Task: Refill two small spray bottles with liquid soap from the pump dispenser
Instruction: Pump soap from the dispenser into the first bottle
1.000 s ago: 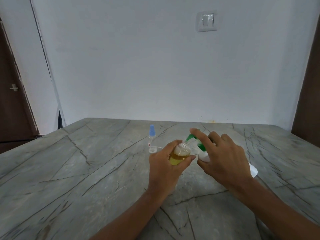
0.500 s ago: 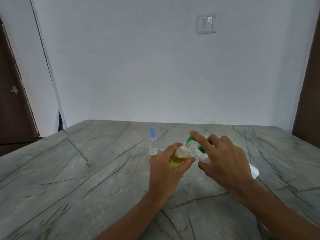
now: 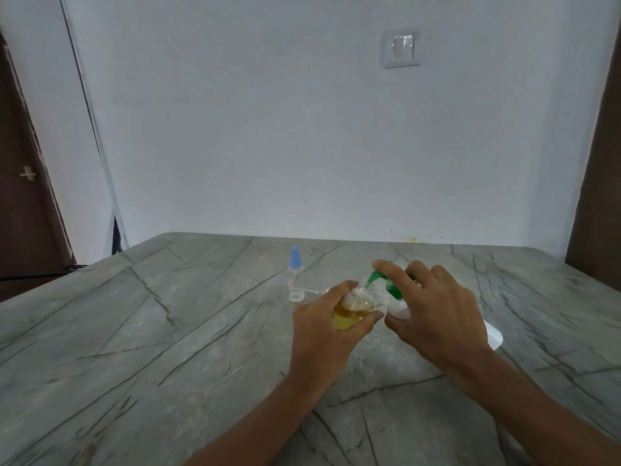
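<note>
Grey veined stone counter (image 3: 168, 331) carries the work. The white pump dispenser (image 3: 493, 336) slants up-left under the right hand (image 3: 437, 314), whose fingers grip it, forefinger laid over the green pump head (image 3: 391, 290). The left hand (image 3: 322, 334), fingers curled round the small spray bottle (image 3: 353, 309), which is part full of yellow soap, tilts its open neck up-right to the spout. The blue-capped bottle (image 3: 295, 274) stands apart behind.

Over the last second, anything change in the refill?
Nothing visibly changed. The left hand still holds the small bottle at the green nozzle. The right hand still grips the pump dispenser, index finger on top. The blue-capped spray bottle stands where it was. Only the view drifted slightly.
</note>
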`<action>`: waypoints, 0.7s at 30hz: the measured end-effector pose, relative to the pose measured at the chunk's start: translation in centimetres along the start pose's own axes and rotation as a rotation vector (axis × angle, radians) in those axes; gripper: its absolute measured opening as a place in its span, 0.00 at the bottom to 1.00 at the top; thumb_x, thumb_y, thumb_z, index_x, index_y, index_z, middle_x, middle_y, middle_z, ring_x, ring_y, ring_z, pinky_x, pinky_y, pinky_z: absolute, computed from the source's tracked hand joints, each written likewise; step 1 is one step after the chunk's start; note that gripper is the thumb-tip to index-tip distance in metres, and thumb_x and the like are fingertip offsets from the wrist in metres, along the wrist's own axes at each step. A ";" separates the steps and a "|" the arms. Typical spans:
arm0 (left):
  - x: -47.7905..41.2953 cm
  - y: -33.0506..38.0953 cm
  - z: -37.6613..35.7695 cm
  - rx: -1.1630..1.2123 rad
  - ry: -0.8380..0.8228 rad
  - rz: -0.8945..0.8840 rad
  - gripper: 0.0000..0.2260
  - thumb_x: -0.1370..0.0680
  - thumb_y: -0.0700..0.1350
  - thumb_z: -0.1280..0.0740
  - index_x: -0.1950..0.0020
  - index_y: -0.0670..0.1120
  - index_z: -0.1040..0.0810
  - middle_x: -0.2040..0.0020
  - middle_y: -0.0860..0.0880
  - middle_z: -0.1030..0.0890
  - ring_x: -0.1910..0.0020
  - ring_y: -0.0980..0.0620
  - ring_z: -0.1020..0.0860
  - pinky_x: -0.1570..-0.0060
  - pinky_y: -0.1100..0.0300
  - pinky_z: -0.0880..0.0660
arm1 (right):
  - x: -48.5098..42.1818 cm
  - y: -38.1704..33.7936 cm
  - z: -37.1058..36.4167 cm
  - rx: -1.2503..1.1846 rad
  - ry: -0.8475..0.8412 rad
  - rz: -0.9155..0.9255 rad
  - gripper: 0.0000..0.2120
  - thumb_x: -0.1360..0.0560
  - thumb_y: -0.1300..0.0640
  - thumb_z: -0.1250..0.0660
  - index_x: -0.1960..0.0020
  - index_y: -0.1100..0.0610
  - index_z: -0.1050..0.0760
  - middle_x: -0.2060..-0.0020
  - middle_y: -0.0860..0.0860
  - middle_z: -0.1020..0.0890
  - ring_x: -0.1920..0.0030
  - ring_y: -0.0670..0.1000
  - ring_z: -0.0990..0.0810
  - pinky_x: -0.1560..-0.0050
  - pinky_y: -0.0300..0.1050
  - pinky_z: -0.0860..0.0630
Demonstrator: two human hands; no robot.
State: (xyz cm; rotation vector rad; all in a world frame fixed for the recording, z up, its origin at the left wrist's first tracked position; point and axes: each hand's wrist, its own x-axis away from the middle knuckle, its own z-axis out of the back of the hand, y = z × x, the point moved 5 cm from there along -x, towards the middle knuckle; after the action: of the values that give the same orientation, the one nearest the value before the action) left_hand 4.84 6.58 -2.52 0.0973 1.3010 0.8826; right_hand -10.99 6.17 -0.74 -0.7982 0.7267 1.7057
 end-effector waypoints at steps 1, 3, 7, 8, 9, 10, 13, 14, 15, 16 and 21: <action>0.0 0.0 -0.1 0.002 -0.006 -0.002 0.24 0.34 0.60 0.28 0.42 0.51 0.21 0.54 0.62 0.21 0.55 0.66 0.22 0.59 0.77 0.27 | 0.0 0.1 -0.1 -0.003 -0.004 -0.003 0.44 0.44 0.47 0.18 0.33 0.44 0.35 0.56 0.51 0.19 0.62 0.54 0.22 0.72 0.46 0.25; 0.1 0.0 -0.1 0.008 -0.009 0.000 0.24 0.34 0.60 0.28 0.42 0.51 0.21 0.54 0.63 0.21 0.56 0.65 0.21 0.59 0.75 0.26 | 0.1 0.1 -0.1 -0.004 -0.004 -0.003 0.44 0.43 0.47 0.18 0.33 0.44 0.35 0.56 0.51 0.19 0.62 0.54 0.22 0.71 0.46 0.24; -0.1 0.2 0.3 -0.004 0.015 -0.002 0.23 0.34 0.60 0.28 0.43 0.51 0.21 0.56 0.69 0.25 0.56 0.70 0.23 0.59 0.79 0.29 | 0.0 -0.2 0.0 -0.001 0.022 0.006 0.45 0.43 0.47 0.18 0.31 0.45 0.36 0.57 0.51 0.19 0.62 0.54 0.22 0.70 0.46 0.24; -0.1 0.2 0.4 -0.012 0.018 -0.004 0.23 0.33 0.60 0.28 0.42 0.51 0.21 0.56 0.69 0.26 0.55 0.71 0.24 0.59 0.79 0.29 | 0.0 -0.3 0.1 0.004 0.028 0.008 0.45 0.43 0.47 0.18 0.30 0.45 0.36 0.57 0.51 0.19 0.62 0.54 0.22 0.70 0.46 0.24; -0.2 0.2 0.4 -0.017 0.020 -0.004 0.23 0.33 0.60 0.28 0.42 0.51 0.22 0.55 0.69 0.26 0.55 0.72 0.24 0.59 0.79 0.30 | 0.0 -0.3 0.2 0.008 0.031 0.010 0.46 0.43 0.47 0.18 0.30 0.45 0.36 0.57 0.51 0.19 0.63 0.54 0.22 0.70 0.46 0.24; -0.1 0.2 0.4 -0.021 0.023 -0.003 0.23 0.33 0.60 0.28 0.42 0.51 0.22 0.55 0.68 0.25 0.55 0.72 0.25 0.59 0.80 0.30 | 0.0 -0.4 0.2 0.012 0.031 0.012 0.46 0.42 0.47 0.19 0.29 0.45 0.36 0.57 0.51 0.19 0.63 0.54 0.22 0.70 0.46 0.24; -0.2 0.1 0.4 -0.028 0.027 0.002 0.23 0.33 0.61 0.29 0.42 0.51 0.22 0.55 0.68 0.26 0.55 0.73 0.25 0.59 0.80 0.31 | 0.0 -0.4 0.3 0.020 0.031 0.017 0.46 0.42 0.47 0.19 0.29 0.46 0.36 0.57 0.52 0.19 0.63 0.54 0.22 0.71 0.46 0.25; -0.2 0.1 0.4 -0.024 0.027 0.004 0.23 0.33 0.61 0.29 0.42 0.51 0.22 0.55 0.69 0.26 0.55 0.73 0.25 0.59 0.80 0.31 | 0.0 -0.4 0.3 0.019 0.031 0.018 0.46 0.42 0.47 0.19 0.29 0.46 0.36 0.57 0.52 0.19 0.63 0.54 0.22 0.71 0.45 0.25; -0.2 0.2 0.4 -0.018 0.025 0.007 0.23 0.33 0.60 0.28 0.42 0.52 0.22 0.55 0.69 0.26 0.55 0.72 0.25 0.59 0.80 0.30 | 0.0 -0.4 0.3 0.017 0.029 0.018 0.46 0.43 0.47 0.19 0.29 0.46 0.36 0.58 0.52 0.19 0.63 0.54 0.22 0.72 0.45 0.25; -0.2 0.2 0.4 -0.013 0.024 0.012 0.23 0.33 0.60 0.28 0.42 0.52 0.22 0.55 0.68 0.25 0.54 0.72 0.25 0.59 0.80 0.31 | -0.1 -0.4 0.3 0.017 0.024 0.017 0.46 0.43 0.47 0.18 0.30 0.46 0.36 0.58 0.52 0.19 0.63 0.54 0.22 0.72 0.44 0.26; -0.2 0.0 0.3 0.001 0.008 0.022 0.23 0.34 0.60 0.28 0.43 0.52 0.22 0.54 0.66 0.24 0.52 0.69 0.24 0.58 0.79 0.30 | -0.1 -0.2 0.3 0.006 0.013 0.012 0.45 0.43 0.48 0.18 0.31 0.45 0.35 0.58 0.51 0.20 0.64 0.53 0.23 0.73 0.43 0.28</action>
State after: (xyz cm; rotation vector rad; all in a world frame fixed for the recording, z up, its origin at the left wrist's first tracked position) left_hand 5.09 6.64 -2.28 0.1091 1.3103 0.9021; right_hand -10.82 6.45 -0.50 -0.8024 0.7468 1.7097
